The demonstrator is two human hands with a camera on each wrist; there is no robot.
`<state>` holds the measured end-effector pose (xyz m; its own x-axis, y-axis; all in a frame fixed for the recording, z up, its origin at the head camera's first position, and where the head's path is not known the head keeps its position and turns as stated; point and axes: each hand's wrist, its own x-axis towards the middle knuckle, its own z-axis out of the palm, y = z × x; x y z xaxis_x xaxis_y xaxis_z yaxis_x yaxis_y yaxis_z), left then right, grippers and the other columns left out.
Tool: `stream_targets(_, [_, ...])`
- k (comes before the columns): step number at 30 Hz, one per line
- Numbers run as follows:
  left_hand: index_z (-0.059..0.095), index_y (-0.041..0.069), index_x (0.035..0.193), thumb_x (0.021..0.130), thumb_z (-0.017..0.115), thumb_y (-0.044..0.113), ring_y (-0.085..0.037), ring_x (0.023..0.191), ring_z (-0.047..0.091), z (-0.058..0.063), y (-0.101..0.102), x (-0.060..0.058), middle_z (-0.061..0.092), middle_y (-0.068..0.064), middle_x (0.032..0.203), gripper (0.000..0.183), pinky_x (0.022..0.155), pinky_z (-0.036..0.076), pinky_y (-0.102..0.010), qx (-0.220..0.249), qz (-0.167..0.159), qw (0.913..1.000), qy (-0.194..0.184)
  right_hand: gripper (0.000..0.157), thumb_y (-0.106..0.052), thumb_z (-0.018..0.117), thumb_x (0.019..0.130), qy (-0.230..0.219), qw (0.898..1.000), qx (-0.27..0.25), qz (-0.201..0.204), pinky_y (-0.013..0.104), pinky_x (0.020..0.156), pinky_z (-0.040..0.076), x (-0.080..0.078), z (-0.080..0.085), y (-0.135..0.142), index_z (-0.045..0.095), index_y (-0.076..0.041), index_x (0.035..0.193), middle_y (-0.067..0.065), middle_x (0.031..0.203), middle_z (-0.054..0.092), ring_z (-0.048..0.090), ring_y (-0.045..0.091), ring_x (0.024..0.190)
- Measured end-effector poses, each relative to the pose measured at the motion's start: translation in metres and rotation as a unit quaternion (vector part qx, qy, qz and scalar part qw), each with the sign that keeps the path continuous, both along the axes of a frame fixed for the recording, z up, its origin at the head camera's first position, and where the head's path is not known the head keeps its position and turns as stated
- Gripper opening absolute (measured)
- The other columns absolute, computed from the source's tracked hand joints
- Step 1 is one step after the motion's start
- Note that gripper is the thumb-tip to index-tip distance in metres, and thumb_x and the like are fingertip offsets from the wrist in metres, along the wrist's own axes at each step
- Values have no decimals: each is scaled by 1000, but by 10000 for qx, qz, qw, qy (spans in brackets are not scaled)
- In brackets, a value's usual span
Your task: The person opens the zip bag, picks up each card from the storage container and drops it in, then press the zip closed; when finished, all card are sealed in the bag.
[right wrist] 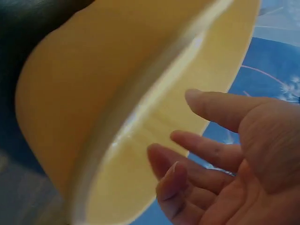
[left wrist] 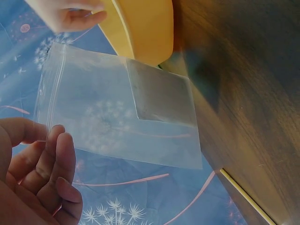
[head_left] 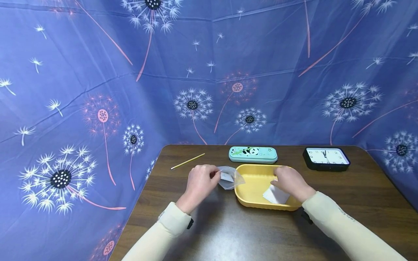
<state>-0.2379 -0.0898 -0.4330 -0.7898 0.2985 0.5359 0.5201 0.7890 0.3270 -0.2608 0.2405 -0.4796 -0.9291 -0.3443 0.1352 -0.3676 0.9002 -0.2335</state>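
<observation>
My left hand [head_left: 200, 181] pinches the zip edge of a clear zip-lock bag [left wrist: 89, 103] between thumb and fingers, left of the yellow tray [head_left: 251, 190]. A flat pale square [left wrist: 164, 96] lies inside the bag at the end far from the fingers. Over the tray's right part is my right hand [head_left: 292, 183]; in the right wrist view its fingers [right wrist: 218, 157] are loosely bent with nothing between them. A white square sheet [head_left: 275, 195] shows in the tray just below that hand in the head view.
A mint pencil case [head_left: 253, 154] with a panda on it stands behind the tray. At the back right is a black-framed clock [head_left: 326, 158]. A yellow pencil [head_left: 187, 161] lies at the back left of the wooden table [head_left: 222, 232]. Patterned blue cloth [head_left: 277, 90] hangs around.
</observation>
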Motion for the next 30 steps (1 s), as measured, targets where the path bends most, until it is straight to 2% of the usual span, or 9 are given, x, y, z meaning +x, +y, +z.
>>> stream_targets(6, [81,21,82,89,74,16,-4,57,52,0,0,0,62,15,64,11,55,42,-28,0,3,10000,-2,29,-16,87,80,-521,9984,14,-222,33,54,47,-3,-18,6,63,1,78,3,66,58,54,16,59])
stream_targets(12, [81,21,82,90,74,16,-5,57,52,-1,0,0,63,14,65,11,55,43,-28,-4,-9,10000,-33,37,-25,90,78,-746,9966,87,-345,34,55,43,-3,-30,7,60,-4,73,2,64,54,50,17,58])
stream_targets(19, [81,21,82,89,73,16,-5,57,52,-2,0,0,62,15,65,11,55,42,-28,-36,18,10000,-51,47,-37,93,75,-1089,9923,197,-546,38,59,43,0,-35,5,57,-8,74,3,69,53,49,21,63])
stream_targets(30, [81,20,83,90,74,16,-5,58,53,-1,0,1,65,13,67,11,55,43,-28,-19,-10,10000,-60,45,-33,95,72,-1184,9917,142,-484,39,62,45,-5,-40,3,58,-8,77,6,79,51,49,23,70])
